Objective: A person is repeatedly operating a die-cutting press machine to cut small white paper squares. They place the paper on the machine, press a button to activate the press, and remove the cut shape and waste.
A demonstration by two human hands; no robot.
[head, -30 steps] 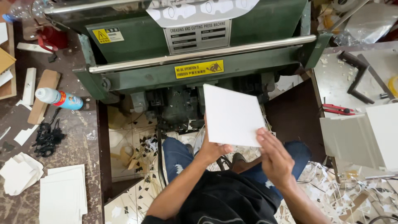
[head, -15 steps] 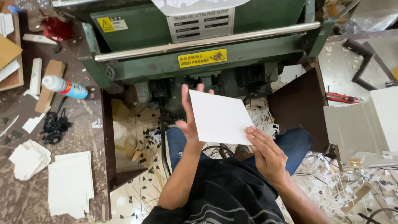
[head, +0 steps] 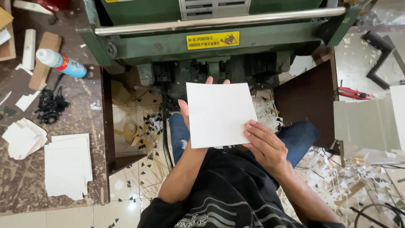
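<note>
A square white sheet of card (head: 219,114) lies flat on my left hand (head: 185,110), whose fingertips show above its top edge and thumb side along its left edge. My right hand (head: 265,145) grips the sheet's lower right corner with the fingers on top. Both hands hold the sheet over my lap, just in front of a green die-cutting machine (head: 168,46) with a silver bar across its front.
A stack of white sheets (head: 67,164) and loose white pieces (head: 23,137) lie on the brown table at left, with a spray bottle (head: 61,63) and wooden block (head: 42,63). More white card (head: 367,124) and a red cutter (head: 353,93) are at right. Paper scraps litter the floor.
The sheet has been lowered and turned flatter, square to me, closer to my body. My left hand has slid further under it; my right hand stays on the lower right corner.
</note>
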